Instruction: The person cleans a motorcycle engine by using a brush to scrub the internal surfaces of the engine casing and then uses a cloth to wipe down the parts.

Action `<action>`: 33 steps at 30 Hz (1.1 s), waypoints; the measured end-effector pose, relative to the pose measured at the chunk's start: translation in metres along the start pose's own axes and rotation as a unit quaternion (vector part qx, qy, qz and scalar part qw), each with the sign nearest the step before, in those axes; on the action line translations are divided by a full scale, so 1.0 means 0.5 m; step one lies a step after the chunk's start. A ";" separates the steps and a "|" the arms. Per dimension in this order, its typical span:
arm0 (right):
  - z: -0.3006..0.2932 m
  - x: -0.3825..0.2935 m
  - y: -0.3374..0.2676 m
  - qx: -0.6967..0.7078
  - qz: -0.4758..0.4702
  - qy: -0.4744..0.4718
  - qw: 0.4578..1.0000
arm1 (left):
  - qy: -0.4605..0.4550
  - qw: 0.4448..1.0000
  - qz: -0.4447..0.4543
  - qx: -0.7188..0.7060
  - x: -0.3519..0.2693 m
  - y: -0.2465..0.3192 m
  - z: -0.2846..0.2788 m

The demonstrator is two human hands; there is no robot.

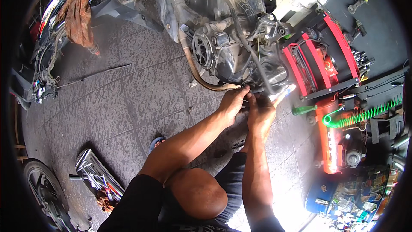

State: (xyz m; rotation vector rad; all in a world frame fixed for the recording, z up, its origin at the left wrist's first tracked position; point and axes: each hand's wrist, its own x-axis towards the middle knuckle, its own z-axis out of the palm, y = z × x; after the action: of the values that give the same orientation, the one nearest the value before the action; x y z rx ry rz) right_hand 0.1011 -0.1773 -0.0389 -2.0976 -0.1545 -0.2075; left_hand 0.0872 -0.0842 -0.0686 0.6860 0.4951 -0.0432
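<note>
Both hands meet at the near lower end of a scooter engine (225, 51). My left hand (233, 103) has its thumb and fingertips against a small dark part there, beside the end of the bent exhaust pipe (196, 75). Close on its right is my right hand (262, 112), thumb beside the left thumb and one finger stretched out into bright light. Whatever lies between the fingertips is too small and dark to make out. A black hose (254, 51) runs down the engine to just above my right hand. The silver muffler (170, 13) lies at the engine's left.
A red-and-black tool cart (334, 48) stands right of the engine. Below it are an orange air compressor tank (328, 135) and a green coiled hose (370, 119). A metal tray (99, 177) of tools lies lower left, near a wheel (45, 193). Motorcycle parts with an orange rag (77, 16) stand upper left.
</note>
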 end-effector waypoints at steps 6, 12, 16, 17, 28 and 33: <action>-0.009 0.011 -0.018 -0.052 0.033 -0.022 0.998 | -0.007 1.000 -0.004 0.004 0.005 0.001 0.006; -0.024 0.013 -0.012 -0.056 -0.013 -0.032 0.998 | 0.019 0.999 0.030 -0.009 -0.007 -0.008 0.017; -0.023 0.019 -0.003 -0.065 -0.023 -0.035 0.997 | 0.004 0.999 0.051 -0.019 0.005 -0.020 0.012; -0.022 0.021 -0.001 -0.068 -0.007 -0.035 0.997 | -0.004 0.998 0.062 -0.021 0.011 -0.024 0.009; -0.042 -0.009 0.032 -0.198 -0.230 -0.048 0.952 | 0.028 0.993 0.061 0.100 0.004 -0.037 -0.085; -0.080 -0.123 0.193 -0.119 -0.118 -0.296 0.940 | 0.105 0.974 0.140 0.145 -0.065 -0.079 -0.334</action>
State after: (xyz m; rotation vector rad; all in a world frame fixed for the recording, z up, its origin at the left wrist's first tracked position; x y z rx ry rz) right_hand 0.0561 -0.2623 -0.1126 -2.3246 -0.7778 0.2878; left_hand -0.0201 -0.0158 -0.1883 1.0497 0.5971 0.2286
